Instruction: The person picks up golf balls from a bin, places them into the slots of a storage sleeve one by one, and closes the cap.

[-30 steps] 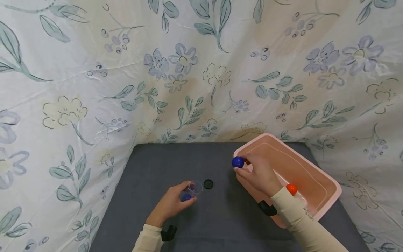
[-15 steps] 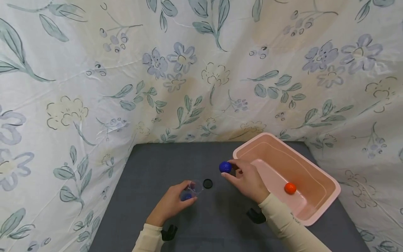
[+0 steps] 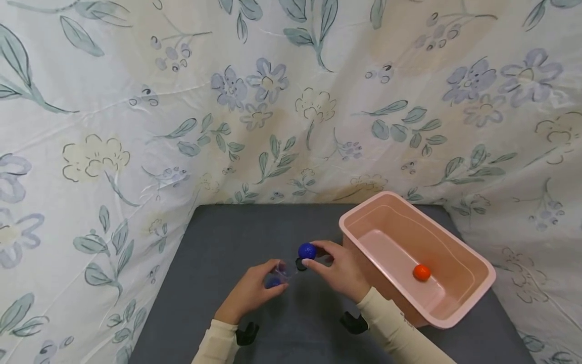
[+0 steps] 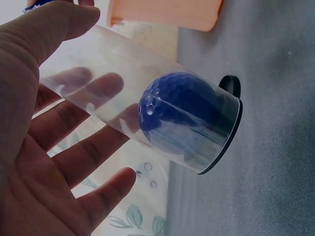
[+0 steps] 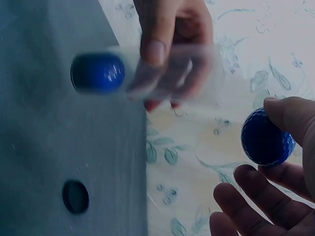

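A: Where is the clear plastic tube found?

B: It is gripped by the left hand, thumb on one side and fingers curled round the other, above the grey table near its middle. One blue golf ball is seen inside it, lying against the closed dark bottom end. From the left wrist view the tube is seen tilted, its open end turned towards the other hand.

A: And the second blue golf ball?

B: It is pinched between the thumb and fingertips of the right hand, just beside the tube's open mouth. In the right wrist view the ball is seen clamped by the thumb from above, with the other fingers curled beneath it. Whether ball and tube touch cannot be told.

A: What is seen about them?

B: A small black cap is lying flat on the table, just beside the two hands. To the right a pink plastic tub is set on the table, and an orange ball is lying on its floor. The table is enclosed at the back and sides by a floral cloth.
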A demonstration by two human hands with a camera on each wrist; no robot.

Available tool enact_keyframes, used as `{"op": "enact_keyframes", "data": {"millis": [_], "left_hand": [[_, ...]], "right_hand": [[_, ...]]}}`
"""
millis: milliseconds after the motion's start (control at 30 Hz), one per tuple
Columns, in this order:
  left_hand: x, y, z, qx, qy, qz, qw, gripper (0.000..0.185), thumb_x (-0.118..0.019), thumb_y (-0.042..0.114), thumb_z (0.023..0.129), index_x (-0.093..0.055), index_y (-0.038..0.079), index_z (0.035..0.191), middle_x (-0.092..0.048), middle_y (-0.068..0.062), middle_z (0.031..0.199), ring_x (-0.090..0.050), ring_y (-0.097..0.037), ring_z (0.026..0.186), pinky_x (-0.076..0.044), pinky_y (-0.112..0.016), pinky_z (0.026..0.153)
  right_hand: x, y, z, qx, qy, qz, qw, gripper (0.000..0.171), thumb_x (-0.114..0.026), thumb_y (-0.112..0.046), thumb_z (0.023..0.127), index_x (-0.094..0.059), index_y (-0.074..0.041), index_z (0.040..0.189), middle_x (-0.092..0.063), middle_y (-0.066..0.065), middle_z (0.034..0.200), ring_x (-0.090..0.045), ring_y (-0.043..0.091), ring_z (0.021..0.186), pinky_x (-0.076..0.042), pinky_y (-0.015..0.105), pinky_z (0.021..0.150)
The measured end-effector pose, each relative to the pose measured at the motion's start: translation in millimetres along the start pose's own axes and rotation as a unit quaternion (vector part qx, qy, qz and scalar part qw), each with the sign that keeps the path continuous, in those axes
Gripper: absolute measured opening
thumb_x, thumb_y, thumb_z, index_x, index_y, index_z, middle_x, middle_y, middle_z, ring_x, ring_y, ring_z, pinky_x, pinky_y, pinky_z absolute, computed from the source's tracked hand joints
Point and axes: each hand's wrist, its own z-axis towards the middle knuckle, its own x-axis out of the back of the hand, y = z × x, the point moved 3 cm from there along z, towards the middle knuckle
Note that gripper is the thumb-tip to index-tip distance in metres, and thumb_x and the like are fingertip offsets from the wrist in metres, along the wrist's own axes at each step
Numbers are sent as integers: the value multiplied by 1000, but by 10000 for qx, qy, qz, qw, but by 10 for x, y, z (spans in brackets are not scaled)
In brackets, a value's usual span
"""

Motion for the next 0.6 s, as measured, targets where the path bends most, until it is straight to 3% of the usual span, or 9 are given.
{"op": "enact_keyframes", "data": {"millis": [267,500,600], "left_hand": [[-6,4,1,-92,45,-63,9999,42,-75,37,97,-63,21,133,-73,1,122,-72,-14,105,-59,-49,96],[-12,10,7,-59,141,78,9999,44,-77,33,95,-63,21,135,-73,8,120,-70,-9,108,-58,-50,99],[-11,12,9,-59,191,97,9998,45,-78,30,95,-62,24,136,-73,9,121,-70,-10,111,-57,-50,101]], "right_hand": [[-222,-18,-45,-184,-147,968,9950,41,-82,-32,90,-72,-16,126,-76,0,113,-72,23,100,-62,40,85],[-349,-22,-95,-439,-170,1468,9880,39,-81,-29,92,-72,-17,127,-75,1,114,-71,21,101,-58,25,86],[-389,-23,-106,-514,-155,1634,9851,38,-81,-28,92,-72,-18,128,-74,0,114,-71,22,104,-57,25,87]]}}
